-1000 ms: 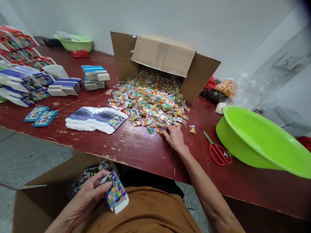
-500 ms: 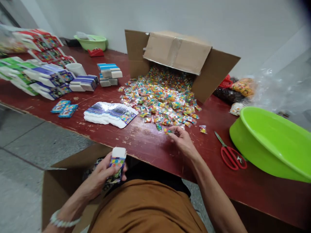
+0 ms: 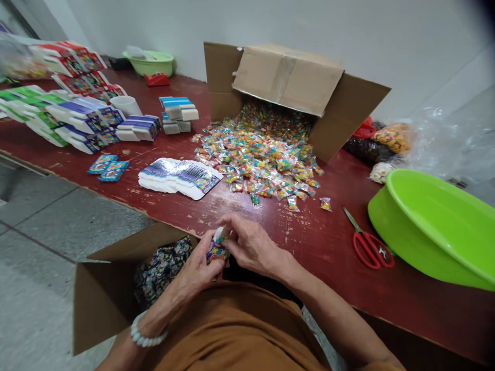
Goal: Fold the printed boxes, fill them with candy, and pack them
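My left hand [image 3: 203,260] is closed around a small purple candy box [image 3: 218,251], held over my lap near the table's front edge. At the box's top end my right hand [image 3: 253,245] has its fingers pinched on a small candy packet [image 3: 221,239], which they mostly cover; how far it is inside the box I cannot tell. A heap of candy packets [image 3: 266,159] spills from a cardboard carton [image 3: 286,77] lying on its side. Left of the heap, flat purple box blanks [image 3: 178,175] lie fanned out on the table.
Two blue boxes [image 3: 110,167] lie near the left edge, with stacked purple boxes [image 3: 85,121] behind. Red-handled scissors [image 3: 369,247] and a large green basin [image 3: 433,226] stand at right. Below the table, an open carton [image 3: 104,299] holds dark patterned material [image 3: 164,268].
My right hand has moved left from the heap with a candy packet to the box. My left hand has come up and to the right with the box to meet it.
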The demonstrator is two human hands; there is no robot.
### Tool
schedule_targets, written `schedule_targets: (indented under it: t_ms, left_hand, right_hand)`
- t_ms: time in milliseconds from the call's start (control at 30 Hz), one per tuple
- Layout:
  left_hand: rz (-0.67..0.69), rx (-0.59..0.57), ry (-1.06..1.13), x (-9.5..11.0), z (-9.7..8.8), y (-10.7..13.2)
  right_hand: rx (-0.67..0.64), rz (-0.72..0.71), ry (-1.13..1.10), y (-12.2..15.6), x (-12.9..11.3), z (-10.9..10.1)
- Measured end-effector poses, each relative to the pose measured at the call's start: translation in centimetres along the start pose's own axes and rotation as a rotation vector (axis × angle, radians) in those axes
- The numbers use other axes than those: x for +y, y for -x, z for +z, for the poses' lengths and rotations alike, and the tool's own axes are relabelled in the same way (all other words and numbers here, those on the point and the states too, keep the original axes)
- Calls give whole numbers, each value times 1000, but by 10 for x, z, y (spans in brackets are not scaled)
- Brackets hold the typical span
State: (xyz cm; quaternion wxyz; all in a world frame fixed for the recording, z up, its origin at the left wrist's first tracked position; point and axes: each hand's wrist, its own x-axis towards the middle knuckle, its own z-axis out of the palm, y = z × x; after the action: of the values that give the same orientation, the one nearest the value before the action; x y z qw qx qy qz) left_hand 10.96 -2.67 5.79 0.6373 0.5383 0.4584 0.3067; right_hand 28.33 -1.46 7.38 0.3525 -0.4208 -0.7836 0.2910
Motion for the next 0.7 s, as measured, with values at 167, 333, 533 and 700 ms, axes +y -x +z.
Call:
schedule_targets:
  t_ms: [167,333,533,700]
  left_hand:
    - [-4,14,133,-4,1,1]
    - [-13,52,239,-8,-1,-2]
    - [-156,75,473,-6,-3,-8]
    - [-2,125,346,-8,1,-7]
  right_hand:
    - [144,197,-90,-3,1,6]
    - [-68,108,-105,0,3,2]
    - [113,473,-743,2,20,15]
    - [-56,538,-1034,2,25,29]
